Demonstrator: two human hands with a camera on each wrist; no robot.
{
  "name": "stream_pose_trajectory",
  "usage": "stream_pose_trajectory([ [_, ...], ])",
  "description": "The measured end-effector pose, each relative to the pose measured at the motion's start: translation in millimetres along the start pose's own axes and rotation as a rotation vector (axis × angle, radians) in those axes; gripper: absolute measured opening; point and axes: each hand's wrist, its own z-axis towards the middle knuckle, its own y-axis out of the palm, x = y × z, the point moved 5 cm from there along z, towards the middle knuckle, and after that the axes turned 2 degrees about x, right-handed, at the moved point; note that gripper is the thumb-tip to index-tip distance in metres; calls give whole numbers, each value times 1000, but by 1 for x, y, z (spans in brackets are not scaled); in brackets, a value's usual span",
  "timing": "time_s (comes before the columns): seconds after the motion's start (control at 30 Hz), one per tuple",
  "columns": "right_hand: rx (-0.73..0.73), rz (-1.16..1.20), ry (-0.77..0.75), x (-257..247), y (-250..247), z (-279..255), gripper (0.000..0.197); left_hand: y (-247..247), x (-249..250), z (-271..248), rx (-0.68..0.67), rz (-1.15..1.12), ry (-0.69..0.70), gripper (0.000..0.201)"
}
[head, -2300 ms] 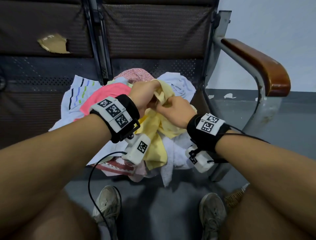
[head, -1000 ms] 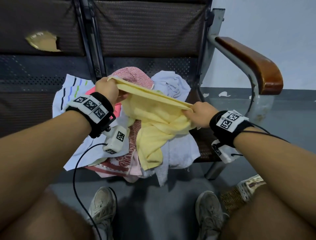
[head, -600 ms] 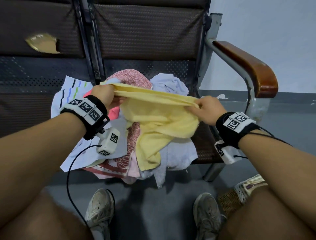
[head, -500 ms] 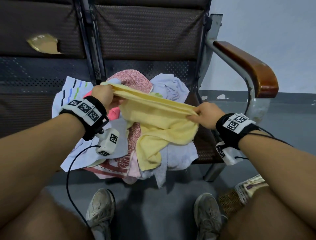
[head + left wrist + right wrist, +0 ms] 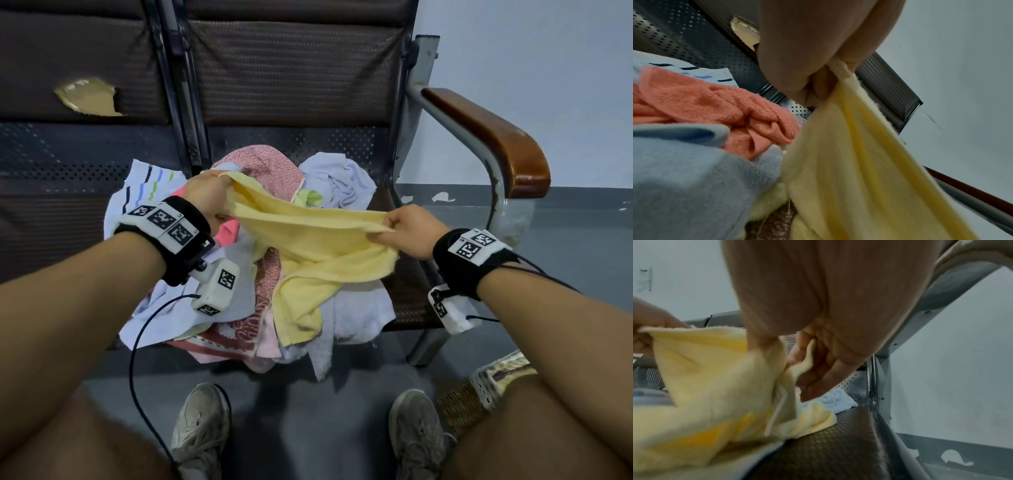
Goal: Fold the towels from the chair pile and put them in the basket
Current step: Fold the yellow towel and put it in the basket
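Now stretched between both hands, the yellow towel (image 5: 318,246) hangs off the pile; left hand (image 5: 205,197) and right hand (image 5: 409,231) fingers pinch its top edge, ready for folding.

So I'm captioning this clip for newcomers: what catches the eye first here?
A yellow towel stretched between the left hand and the right hand, each pinching an end, above the chair seat. Beneath it lies a jumbled towel pile on the seat, and a wicker basket peeks out by the right shoe.
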Motion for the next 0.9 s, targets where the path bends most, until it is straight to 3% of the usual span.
stream_pose_trajectory([
  [0.07,-123,-121,8,4,8,-4,24,-2,3,0,-12,10,18,19],
  [0.1,-150,-153,14,6,10,-5,25,-4,3,0,-16,21,29,20],
  [0.2,-20,-91,66,11,0,-4,48,-6,1,1,-53,109,41,34],
  [0.27,91,-73,76,14,-11,-3,43,-4,-2,-1,-127,146,31,42],
  [0.33,67,-56,70,14,-9,-2,29,-3,-3,-5,-199,141,33,44],
  [0.47,-75,-8,81,15,7,-6,24,-7,-5,-8,-301,179,76,44],
  [0.67,-56,289,61,10,2,-5,20,-15,-18,0,-313,196,30,26],
  [0.8,11,332,42,7,-2,-3,33,-18,-19,-1,-360,398,146,40],
  [0.9,108,250,20,6,-12,-4,14,-22,-21,-2,-358,688,318,28],
])
